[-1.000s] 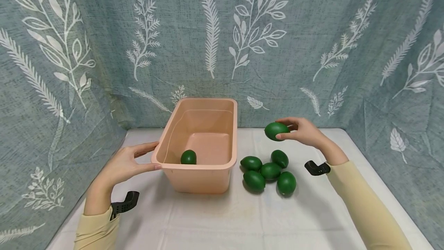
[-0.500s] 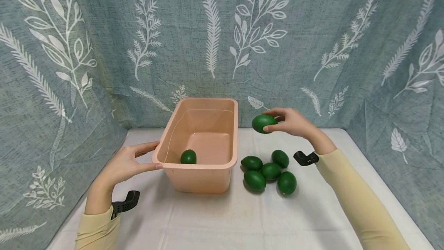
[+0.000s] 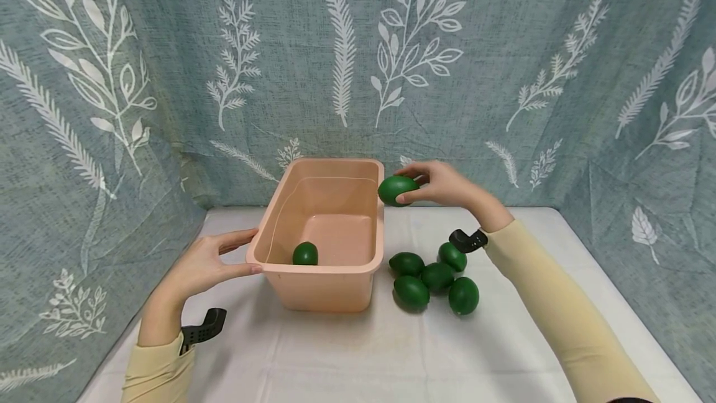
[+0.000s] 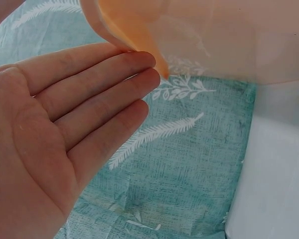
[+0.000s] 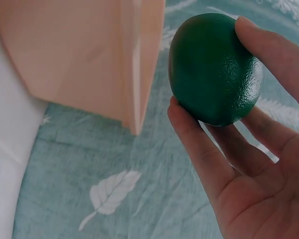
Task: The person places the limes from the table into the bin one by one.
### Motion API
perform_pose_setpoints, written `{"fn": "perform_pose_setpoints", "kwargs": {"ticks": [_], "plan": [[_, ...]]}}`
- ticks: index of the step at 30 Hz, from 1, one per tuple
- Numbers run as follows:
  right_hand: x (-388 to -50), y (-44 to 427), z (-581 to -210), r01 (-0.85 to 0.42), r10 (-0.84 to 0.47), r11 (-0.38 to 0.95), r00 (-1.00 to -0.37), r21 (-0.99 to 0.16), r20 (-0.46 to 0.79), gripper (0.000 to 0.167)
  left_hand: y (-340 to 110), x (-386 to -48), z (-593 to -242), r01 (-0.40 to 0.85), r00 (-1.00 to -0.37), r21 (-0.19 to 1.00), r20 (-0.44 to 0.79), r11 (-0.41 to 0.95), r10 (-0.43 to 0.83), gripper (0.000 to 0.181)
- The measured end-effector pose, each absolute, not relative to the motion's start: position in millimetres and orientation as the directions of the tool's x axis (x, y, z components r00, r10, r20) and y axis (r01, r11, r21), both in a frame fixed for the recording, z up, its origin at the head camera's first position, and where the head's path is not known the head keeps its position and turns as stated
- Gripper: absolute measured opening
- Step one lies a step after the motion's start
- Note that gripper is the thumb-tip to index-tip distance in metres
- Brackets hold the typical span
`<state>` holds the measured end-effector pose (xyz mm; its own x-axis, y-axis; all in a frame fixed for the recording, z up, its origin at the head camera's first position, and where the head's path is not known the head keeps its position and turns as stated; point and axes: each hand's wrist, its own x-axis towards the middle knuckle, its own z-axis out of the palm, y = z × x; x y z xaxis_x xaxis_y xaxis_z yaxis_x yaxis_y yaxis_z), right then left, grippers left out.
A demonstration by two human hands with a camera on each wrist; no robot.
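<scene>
A pink plastic bin [image 3: 324, 289] stands on the table with one green lime [image 3: 304, 254] inside, by its near wall. My left hand [image 3: 209, 263] touches the bin's left rim near the front corner; its fingers [image 4: 104, 84] lie straight in the left wrist view. High beside the bin's right rim, my right hand [image 3: 439, 184] pinches another green lime [image 3: 398, 190] between thumb and fingertips. The right wrist view shows that held lime [image 5: 214, 69] up close, glossy and pebbled, next to the bin's wall [image 5: 74, 55].
Several green limes [image 3: 438, 277] lie in a loose cluster on the white tabletop [image 3: 347, 359], right of the bin. A blue-green leaf-patterned cloth [image 3: 291, 48] hangs behind and along both sides.
My right hand has carried its lime leftward and slightly up, from above the far right of the cluster to the bin's right rim. The left hand and bin have stayed put.
</scene>
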<state>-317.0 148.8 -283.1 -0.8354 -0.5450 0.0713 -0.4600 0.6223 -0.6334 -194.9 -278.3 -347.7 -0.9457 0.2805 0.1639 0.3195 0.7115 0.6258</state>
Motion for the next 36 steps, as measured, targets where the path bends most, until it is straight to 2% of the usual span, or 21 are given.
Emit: {"fn": "perform_pose_setpoints", "kwargs": {"ticks": [11, 28, 36], "plan": [[-322, 118, -270, -0.492, -0.597, 0.609, -0.801, -0.622, 0.050, 0.062, -277, -193, -345, 0.304, -0.950, 0.623, 0.148, 0.721, 0.273, 0.071], [-331, 65, -268, -0.495, -0.637, 0.569, -0.771, -0.657, 0.029, 0.058, -278, -193, -347, 0.309, -0.949, 0.631, 0.161, 0.712, 0.270, 0.071], [-336, 54, -275, -0.512, -0.632, 0.530, -0.770, -0.676, 0.088, 0.053, -277, -194, -348, 0.306, -0.951, 0.630, 0.159, 0.714, 0.267, 0.070]]}}
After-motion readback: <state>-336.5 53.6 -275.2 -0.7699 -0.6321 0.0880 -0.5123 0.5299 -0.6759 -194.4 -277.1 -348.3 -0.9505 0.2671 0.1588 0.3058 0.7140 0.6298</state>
